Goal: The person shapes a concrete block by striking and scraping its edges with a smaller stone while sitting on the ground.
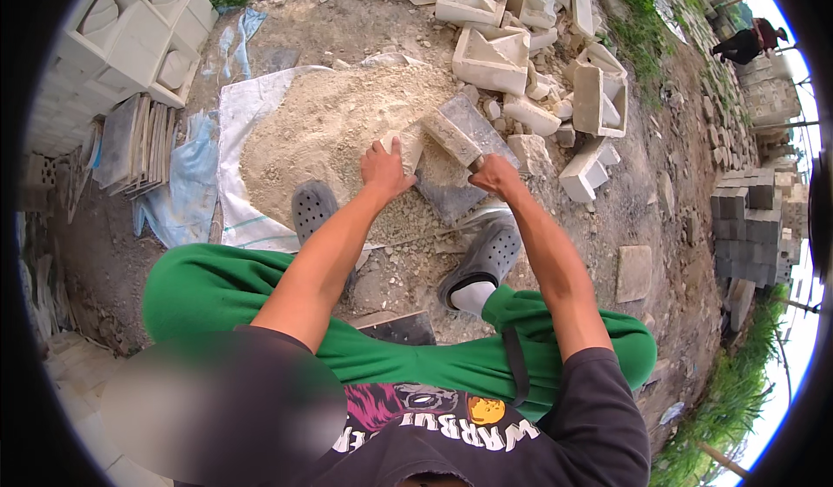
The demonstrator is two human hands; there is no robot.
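My left hand (387, 171) is closed on a pale chunk of block (404, 150), its thumb and fingers along the near side. My right hand (495, 176) grips the short dark handle of a dusty, bar-shaped tool (450, 137); the tool's exact kind cannot be made out. Its long head points up and left, close to the chunk. Beneath both lies a dark grey flat slab (444, 202), partly covered with crumbs. Beyond my left hand spreads a heap of tan crushed powder (325, 127) on a white woven sheet (234, 131).
Broken pale hollow blocks (491, 55) pile up at the far right of the slab. Thin boards (139, 144) lean beside stacked pale blocks (121, 27) on the left. Grey blocks (744, 240) stand stacked at right. A person (748, 43) is in the distance. My clogs (488, 257) flank the slab.
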